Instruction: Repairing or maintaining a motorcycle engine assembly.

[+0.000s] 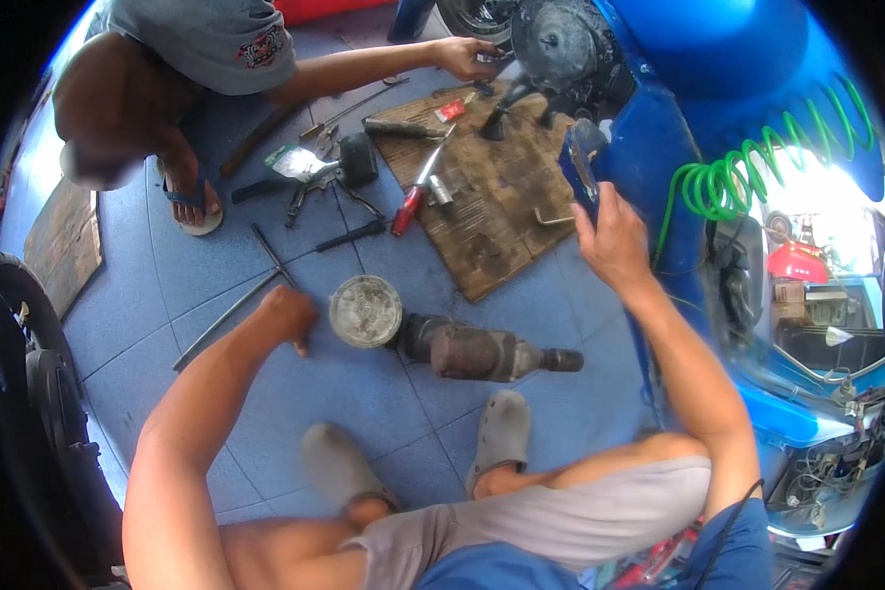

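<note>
At left, the left hand [287,317] curled by a T-shaped metal rod [222,324], its grip impossible to tell. Mid-scene, a grinder-like tool [487,354] lay on the tiled floor [295,413]; a co-worker's hand [465,59] was near an exposed grey drum [556,37]. At right, the right hand [615,241] pinched a blue-and-dark part [577,162], apparently unfitted; work looked unfinished.

Two wooden boards [492,246] lie here; in front of the larger (stained dark) are one grinder [482,354] and two grey clogs [504,428], left of it one mallet [359,160], right of it one green hose [715,192].
</note>
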